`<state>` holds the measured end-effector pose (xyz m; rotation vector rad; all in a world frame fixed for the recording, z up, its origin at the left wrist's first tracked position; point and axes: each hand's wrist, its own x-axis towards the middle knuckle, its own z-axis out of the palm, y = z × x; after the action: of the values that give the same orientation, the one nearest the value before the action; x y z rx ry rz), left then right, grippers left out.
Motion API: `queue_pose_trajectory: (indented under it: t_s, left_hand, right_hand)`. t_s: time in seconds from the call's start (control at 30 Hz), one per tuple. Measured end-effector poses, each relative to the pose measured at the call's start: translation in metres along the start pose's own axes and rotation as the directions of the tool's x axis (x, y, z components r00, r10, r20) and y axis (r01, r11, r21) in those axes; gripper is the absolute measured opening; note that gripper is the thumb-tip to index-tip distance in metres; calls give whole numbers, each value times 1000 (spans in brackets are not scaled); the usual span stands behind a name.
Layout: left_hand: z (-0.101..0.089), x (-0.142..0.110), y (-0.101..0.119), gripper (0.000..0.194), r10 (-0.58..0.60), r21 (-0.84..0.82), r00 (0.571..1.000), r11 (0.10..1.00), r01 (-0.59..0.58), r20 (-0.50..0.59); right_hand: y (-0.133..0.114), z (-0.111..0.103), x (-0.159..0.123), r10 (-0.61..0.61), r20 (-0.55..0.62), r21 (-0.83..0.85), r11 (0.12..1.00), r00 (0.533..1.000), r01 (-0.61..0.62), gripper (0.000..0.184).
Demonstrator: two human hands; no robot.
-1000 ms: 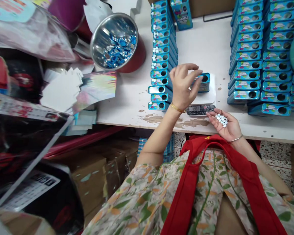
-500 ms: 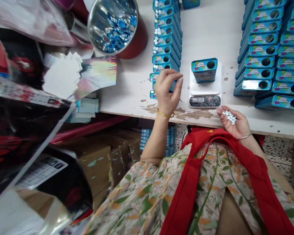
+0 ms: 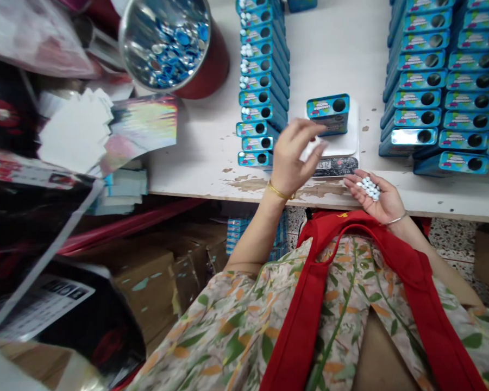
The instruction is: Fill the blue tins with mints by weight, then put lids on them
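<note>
My left hand [image 3: 296, 156] is over the left side of the white digital scale [image 3: 352, 136], thumb and forefinger apart, slightly blurred, with nothing I can make out between them. On the scale stands a blue tin [image 3: 328, 106] with a round hole in its top, just beyond those fingertips. Part of the scale's display is covered by the hand. Palm up at the table's front edge, my right hand [image 3: 385, 200] cups several small white candies [image 3: 368, 188].
Left of the scale runs a row of blue tins [image 3: 256, 128], several with white candies on top. More rows of tins [image 3: 416, 117] stand at the right. A steel pot [image 3: 218, 62] holds blue caps [image 3: 175, 51]. Printed cards [image 3: 146, 122] lie at the left.
My left hand has moved right, from beside the left row of tins to the scale, and its thumb and forefinger have parted. My right hand still cups the candies. The whole view has shifted slightly.
</note>
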<state>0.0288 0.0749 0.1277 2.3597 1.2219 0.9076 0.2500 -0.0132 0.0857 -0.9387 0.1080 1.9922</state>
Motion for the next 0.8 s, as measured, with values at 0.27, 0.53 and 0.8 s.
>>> queue_pose_trajectory:
  t_s: [0.27,0.53,0.8]
  left_hand:
    - [45,-13,44,28,196,20,872,973,-229,449]
    - [64,-18,33,24,259,-5,921,963,-269,291]
    - [65,-11,23,23,279,-103,926,960,-261,256]
  right_hand:
    - [1,14,9,-13,-6,94,995,1000,14,20]
    - [1,19,10,-84,-43,169,981,996,90,24]
    - [0,21,16,-149,-29,111,982,988,151,18]
